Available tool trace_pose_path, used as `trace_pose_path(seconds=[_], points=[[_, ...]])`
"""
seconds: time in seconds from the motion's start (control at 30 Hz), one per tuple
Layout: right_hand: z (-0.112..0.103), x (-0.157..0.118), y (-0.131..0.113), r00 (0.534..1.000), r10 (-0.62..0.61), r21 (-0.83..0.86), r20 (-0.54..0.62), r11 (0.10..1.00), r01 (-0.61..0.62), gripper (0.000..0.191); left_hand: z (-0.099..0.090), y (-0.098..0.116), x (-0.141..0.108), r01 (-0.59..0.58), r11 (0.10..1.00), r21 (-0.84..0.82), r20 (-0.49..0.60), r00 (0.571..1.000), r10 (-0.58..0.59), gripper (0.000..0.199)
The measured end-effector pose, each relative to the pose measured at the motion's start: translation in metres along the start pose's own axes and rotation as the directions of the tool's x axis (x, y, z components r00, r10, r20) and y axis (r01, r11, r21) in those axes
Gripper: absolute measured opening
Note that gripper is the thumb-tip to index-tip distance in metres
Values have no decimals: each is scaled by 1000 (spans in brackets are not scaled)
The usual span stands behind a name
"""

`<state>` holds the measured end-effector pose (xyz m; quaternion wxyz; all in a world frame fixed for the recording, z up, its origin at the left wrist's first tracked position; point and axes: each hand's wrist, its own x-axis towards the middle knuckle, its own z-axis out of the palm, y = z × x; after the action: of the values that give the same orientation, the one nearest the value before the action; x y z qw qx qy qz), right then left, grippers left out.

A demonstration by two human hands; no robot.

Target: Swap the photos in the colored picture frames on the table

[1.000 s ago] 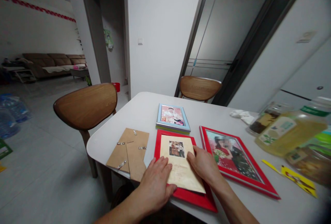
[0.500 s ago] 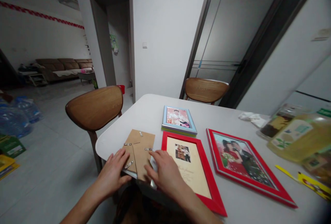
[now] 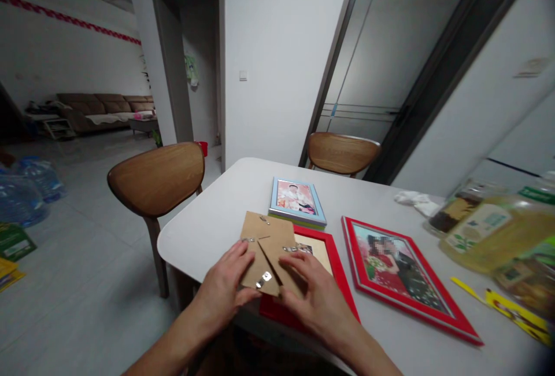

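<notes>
A brown frame backing board [image 3: 254,257] with several metal clips and a slit is held between my two hands above the table's near edge. My left hand [image 3: 223,280] grips its left edge, thumb at the near corner. On its right edge my right hand [image 3: 314,289] is closed, fingers on top near a clip. Under the board lies a red picture frame [image 3: 336,260] with a cream sheet, partly covered by the board and my right hand. Beyond it rests a blue picture frame [image 3: 297,199]. To the right is another red picture frame [image 3: 407,277] holding a photo.
The white table [image 3: 212,220] has a wooden chair [image 3: 160,182] at its left and another chair [image 3: 344,153] behind. On the right stand a large bottle of yellow liquid [image 3: 489,225], a jar [image 3: 459,205], a crumpled tissue [image 3: 416,201] and a yellow strip [image 3: 515,312].
Both hands have moved right, carrying the backing board from the table's left corner to over the cream-sheeted red frame. The board's slit now gapes wider.
</notes>
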<state>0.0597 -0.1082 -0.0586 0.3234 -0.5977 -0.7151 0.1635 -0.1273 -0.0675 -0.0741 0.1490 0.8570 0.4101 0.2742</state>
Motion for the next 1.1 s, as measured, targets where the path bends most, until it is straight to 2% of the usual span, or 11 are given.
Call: trace_pose_path(seconds=[0.07,0.13,0.23,0.33,0.43,0.6,0.7,0.77,0.83,0.97,1.1], points=[[-20,-14,17,998,64,-57,1,996,-64,33,13,22,8,-30,999,-30,83,996,32,52],[-32,-27,35,992,128,-103,5,986,-127,32,27,35,12,-50,997,-55,157,986,58,53],[-34,-38,54,982,190,-142,10,972,-187,33,46,41,16,-53,997,-53,219,974,64,56],[-26,-40,65,982,187,-175,3,967,-184,35,55,37,19,-55,998,-31,230,971,61,52],[-13,-38,73,989,139,-225,-45,963,-146,35,57,33,22,-65,998,-24,238,969,69,42],[3,-42,85,990,-37,-347,-137,938,-13,32,56,34,23,-76,997,17,269,961,69,30],[2,-42,88,986,-104,-392,-127,919,46,30,53,36,20,-81,997,7,287,955,75,37],[-4,-37,89,988,-98,-417,-116,908,41,30,52,36,17,-99,995,-19,313,944,99,52],[-10,-28,90,992,-47,-464,-120,886,-14,32,51,35,16,-107,994,-34,330,937,113,61],[-15,-10,92,986,99,-563,-136,811,-159,34,54,33,17,-97,995,-26,315,944,100,51],[-13,-5,93,989,98,-508,-108,850,-140,31,57,33,18,-83,996,-15,291,953,84,48]])
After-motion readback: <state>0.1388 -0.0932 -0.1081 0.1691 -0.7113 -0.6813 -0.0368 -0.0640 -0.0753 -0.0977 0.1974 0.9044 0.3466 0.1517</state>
